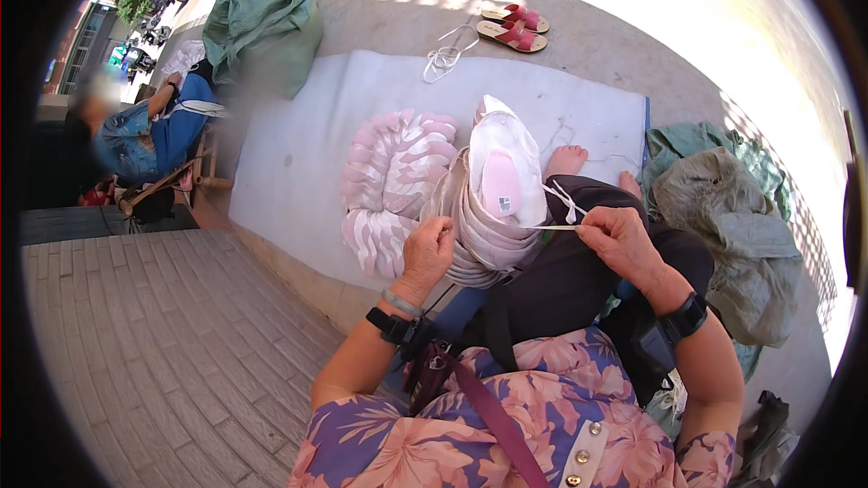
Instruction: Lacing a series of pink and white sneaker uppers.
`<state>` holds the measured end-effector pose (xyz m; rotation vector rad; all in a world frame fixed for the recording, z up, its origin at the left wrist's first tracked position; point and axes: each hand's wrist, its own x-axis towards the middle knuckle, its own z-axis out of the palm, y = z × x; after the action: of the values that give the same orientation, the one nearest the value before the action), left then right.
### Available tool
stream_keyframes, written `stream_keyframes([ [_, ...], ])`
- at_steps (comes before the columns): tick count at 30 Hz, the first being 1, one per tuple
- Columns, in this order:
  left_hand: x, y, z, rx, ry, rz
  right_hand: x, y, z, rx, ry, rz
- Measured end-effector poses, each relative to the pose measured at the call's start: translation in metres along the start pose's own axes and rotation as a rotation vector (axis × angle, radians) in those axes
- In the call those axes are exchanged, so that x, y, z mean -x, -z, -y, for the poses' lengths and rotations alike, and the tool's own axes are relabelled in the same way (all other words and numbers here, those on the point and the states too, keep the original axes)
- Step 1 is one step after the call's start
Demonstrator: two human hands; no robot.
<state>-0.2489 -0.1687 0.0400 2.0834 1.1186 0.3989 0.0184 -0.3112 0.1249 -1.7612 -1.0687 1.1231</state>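
A nested stack of white and pink shoe uppers rests against my dark-trousered leg, the top one showing a pink insole with a small label. My right hand, at its right side, pinches a thin white cord stretched taut toward the stack. To the left of the stack, my left hand is closed; what its fingers hold, if anything, is hidden. A looped white lace hangs by the stack's upper right. Beyond my left hand, a curved row of pink and white shoe pieces lies on the pale mat.
Pink sandals and a loose white cord lie past the mat. A green sack stands at far left, near a seated person. Grey-green sacks are heaped on the right. Wooden-look slats fill the lower left.
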Motion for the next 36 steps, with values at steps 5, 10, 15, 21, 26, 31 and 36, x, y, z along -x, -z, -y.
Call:
stream_keyframes([
  [5, 0.03, 0.001, 0.031, -0.114, 0.076, 0.251, -0.007, 0.005, -0.006, -0.187, -0.15, -0.009],
  [10, 0.047, 0.01, 0.052, -0.16, 0.164, 0.246, -0.003, -0.001, 0.003, -0.378, -0.19, -0.071],
  [15, 0.022, 0.007, 0.012, 0.056, 0.001, -0.037, -0.018, 0.0, 0.024, -0.573, -0.127, -0.12],
  [21, -0.035, -0.005, -0.049, -0.131, 0.066, 0.098, -0.011, -0.003, 0.037, -0.303, -0.061, -0.029],
  [26, -0.087, -0.013, -0.063, -0.43, 0.233, 0.477, -0.006, -0.012, 0.016, -0.221, -0.102, 0.008],
  [31, -0.098, -0.032, -0.021, -0.35, 0.302, 0.328, -0.01, -0.011, 0.002, -0.241, -0.114, -0.005],
  [36, -0.081, -0.021, -0.049, -0.354, 0.12, 0.192, -0.007, -0.011, 0.007, 0.109, 0.064, 0.198],
])
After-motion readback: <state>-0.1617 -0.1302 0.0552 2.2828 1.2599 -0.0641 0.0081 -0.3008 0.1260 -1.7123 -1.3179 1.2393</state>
